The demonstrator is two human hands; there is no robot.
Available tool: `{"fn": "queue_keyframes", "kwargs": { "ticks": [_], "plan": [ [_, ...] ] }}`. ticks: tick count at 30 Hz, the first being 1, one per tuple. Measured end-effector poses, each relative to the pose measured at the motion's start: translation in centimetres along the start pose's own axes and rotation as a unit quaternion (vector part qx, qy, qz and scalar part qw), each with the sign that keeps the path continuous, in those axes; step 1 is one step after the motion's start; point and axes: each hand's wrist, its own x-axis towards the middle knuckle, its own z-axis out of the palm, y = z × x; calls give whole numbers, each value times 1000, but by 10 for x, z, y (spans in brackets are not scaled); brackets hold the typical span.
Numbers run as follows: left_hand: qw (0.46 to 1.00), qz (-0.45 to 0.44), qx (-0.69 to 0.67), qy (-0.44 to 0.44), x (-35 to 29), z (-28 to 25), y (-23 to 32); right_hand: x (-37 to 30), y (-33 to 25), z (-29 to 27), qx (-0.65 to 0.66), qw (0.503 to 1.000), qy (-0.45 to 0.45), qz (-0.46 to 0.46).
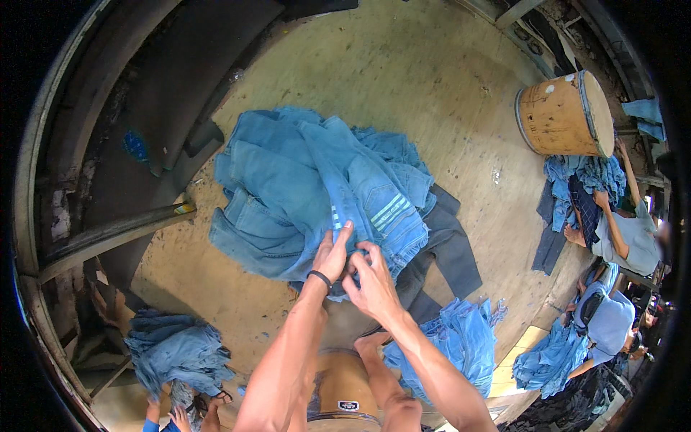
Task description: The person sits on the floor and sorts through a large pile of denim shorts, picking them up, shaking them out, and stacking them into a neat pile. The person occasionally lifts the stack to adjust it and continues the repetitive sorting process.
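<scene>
A heap of blue denim garments (281, 165) lies on the floor in front of me, one over another. On its near side, the top piece shows a pocket with pale stripes (389, 209) and a frayed edge. My left hand (332, 255), with a dark band at the wrist, is closed on the near edge of this denim garment, its thumb side up. Close beside it on the right, my right hand (369, 279) has bent fingers pinching the same edge. The cloth between the fingers is partly hidden. Dark grey trousers (450, 248) stick out from under the heap.
Another pile of blue denim (461, 338) lies right of my legs. A brown drum (554, 115) lies at the far right; another drum (345, 389) is below me. Several people sit nearby with denim, including a person in grey (633, 237). A beam (115, 241) juts from the left.
</scene>
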Motion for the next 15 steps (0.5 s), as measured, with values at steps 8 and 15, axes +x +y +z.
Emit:
{"fn": "queue_keyframes", "kwargs": {
  "ticks": [8,15],
  "plan": [
    [993,-11,65,-95,3,-33,-22,58,124,-61,-127,924,128,337],
    [995,32,79,-60,-4,-26,-23,4,0,-30,-118,986,-121,8]
  ]
}}
